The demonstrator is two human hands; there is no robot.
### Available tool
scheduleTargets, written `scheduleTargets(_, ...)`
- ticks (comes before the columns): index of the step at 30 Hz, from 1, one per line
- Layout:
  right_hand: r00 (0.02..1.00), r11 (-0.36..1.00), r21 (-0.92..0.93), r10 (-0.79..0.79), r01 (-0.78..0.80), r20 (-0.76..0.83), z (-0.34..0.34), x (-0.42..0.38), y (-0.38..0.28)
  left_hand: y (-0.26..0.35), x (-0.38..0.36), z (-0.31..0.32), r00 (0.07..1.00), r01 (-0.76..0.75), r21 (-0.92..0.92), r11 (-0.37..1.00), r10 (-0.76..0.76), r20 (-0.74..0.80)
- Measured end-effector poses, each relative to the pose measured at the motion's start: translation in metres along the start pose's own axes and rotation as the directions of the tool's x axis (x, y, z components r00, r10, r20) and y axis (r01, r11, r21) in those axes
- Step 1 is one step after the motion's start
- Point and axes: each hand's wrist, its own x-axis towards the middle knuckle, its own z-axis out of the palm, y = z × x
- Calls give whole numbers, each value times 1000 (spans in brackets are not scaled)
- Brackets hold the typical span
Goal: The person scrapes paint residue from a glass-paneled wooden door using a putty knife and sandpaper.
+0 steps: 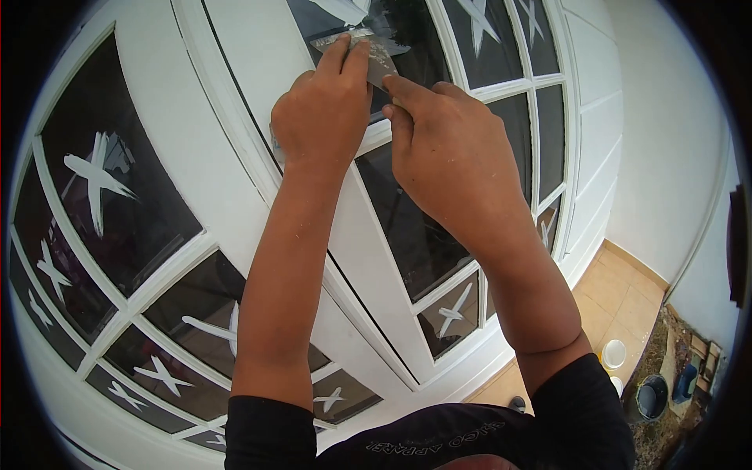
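Note:
A metal scraper [381,63] with a wide, paint-flecked blade lies against a dark glass pane [417,47] at the top of a white door. My right hand [458,145] is closed around its narrow end, index finger stretched along the blade; the handle is hidden under that hand. Two fingertips of my left hand [323,113] press on the blade near its wide edge, the other fingers curled in. White paint [342,9] is smeared on the glass just above the blade.
White brushed X marks [98,180] cover several other panes of the white-framed doors [160,102]. At lower right, a white tub [613,354] stands on the tiled floor [615,294]. Near it are a dark bucket [650,398] and a white wall [666,141].

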Motion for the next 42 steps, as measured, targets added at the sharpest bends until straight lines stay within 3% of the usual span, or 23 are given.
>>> scheduleTargets(6, 1000, 1000, -4, 1, -1, -9, 2, 6, -2, 2, 2, 0, 999, 37, 1, 999, -37, 35)
scheduleTargets(9, 992, 997, -16, 82, -81, 92, -4, 7, -5, -1, -1, 4, 1000, 19, -13, 1000, -19, 16)
scheduleTargets(12, 993, 996, 5, 83, -84, 83, -4, 9, 0, -1, 1, 4, 1000, -28, -29, 999, 27, -13)
scheduleTargets(14, 999, 998, -51, -34, 35, 22, -5, 3, 1, -2, 0, 6, 999, -33, -35, 999, 32, -43)
scheduleTargets(20, 997, 993, -90, 79, -78, 8, -9, 2, 10, 0, -3, 6, 989, -75, -78, 994, 65, -131)
scheduleTargets(23, 999, 995, -91, 39, -38, 14, -8, 1, 12, -1, -3, 13, 978, -121, -112, 986, 99, -183)
scheduleTargets(27, 1000, 995, -94, 20, -21, -13, 2, 5, 18, 2, -2, 7, 991, -88, -53, 995, 82, -104)
scheduleTargets(32, 997, 995, -88, 43, -38, 59, -4, 7, 14, 1, -3, 12, 982, -91, -64, 994, 79, -171)
scheduleTargets(42, 998, 992, -106, 64, -61, 20, 1, 11, 7, -1, -3, 12, 985, -87, -85, 993, 72, -156)
